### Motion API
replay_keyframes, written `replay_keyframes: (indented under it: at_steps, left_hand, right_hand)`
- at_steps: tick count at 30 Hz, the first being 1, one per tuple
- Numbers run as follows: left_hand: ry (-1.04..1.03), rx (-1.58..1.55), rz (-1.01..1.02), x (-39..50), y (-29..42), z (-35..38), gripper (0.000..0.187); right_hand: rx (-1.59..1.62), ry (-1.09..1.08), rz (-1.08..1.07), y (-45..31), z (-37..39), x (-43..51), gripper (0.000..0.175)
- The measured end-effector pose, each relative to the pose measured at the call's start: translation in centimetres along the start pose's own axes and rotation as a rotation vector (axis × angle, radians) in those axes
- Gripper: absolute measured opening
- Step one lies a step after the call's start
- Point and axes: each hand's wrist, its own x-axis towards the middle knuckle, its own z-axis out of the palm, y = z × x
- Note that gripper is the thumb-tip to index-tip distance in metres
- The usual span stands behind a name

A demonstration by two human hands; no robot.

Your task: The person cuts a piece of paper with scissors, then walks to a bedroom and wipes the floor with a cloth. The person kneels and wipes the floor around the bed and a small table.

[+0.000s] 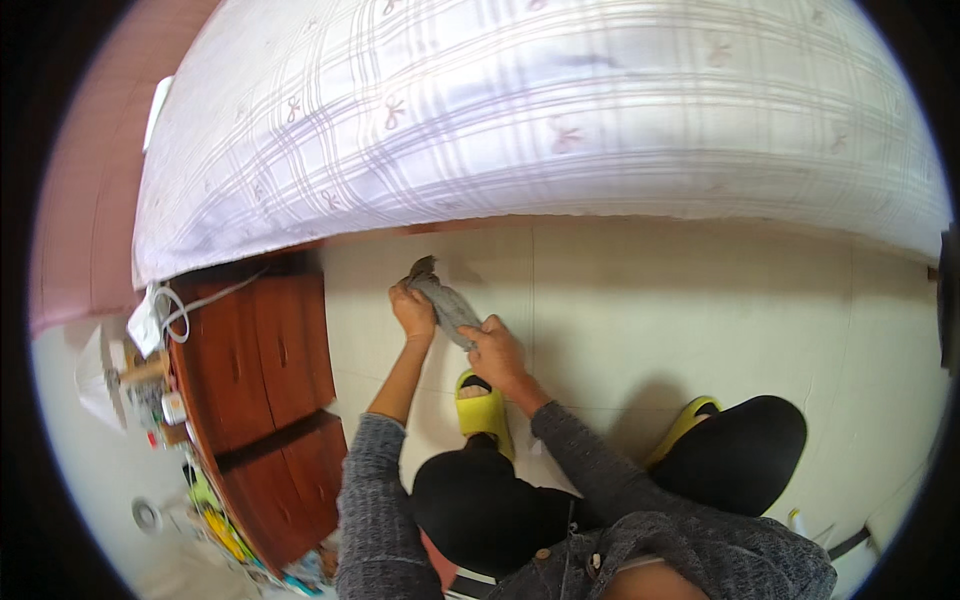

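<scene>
A bunched grey cloth (pixel 450 307) stretches between my two hands, above the pale tiled floor (pixel 637 300). My left hand (pixel 415 311) grips its upper part, and a darker end (pixel 424 266) sticks out past the fingers. At the lower end, my right hand (pixel 495 349) is closed on the cloth, with the index finger lying along it. Whether the cloth is damp I cannot tell. Just below my hands is one of my feet in a yellow-green slide sandal (pixel 481 412).
A bed with a white checked cover (pixel 525 112) overhangs the floor ahead. To the left stand reddish-brown wooden drawers (pixel 262 360), with a white cable (pixel 217 296) and small items on top. My other yellow-green sandal (pixel 679 431) is at the right.
</scene>
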Motion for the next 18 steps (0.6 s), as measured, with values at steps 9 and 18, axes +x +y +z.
replay_keyframes:
  at_steps: [9, 18]
  left_hand:
    - [-0.263, -0.535, 0.134, 2.5, 1.3, 7.8, 0.039]
    - [-0.427, -0.204, 0.224, 3.4, -3.7, 9.7, 0.046]
  right_hand:
    - [-0.487, 0.291, -0.119, 6.8, 4.5, 3.9, 0.035]
    - [-0.534, 0.278, 0.006, 3.6, 7.3, 2.3, 0.038]
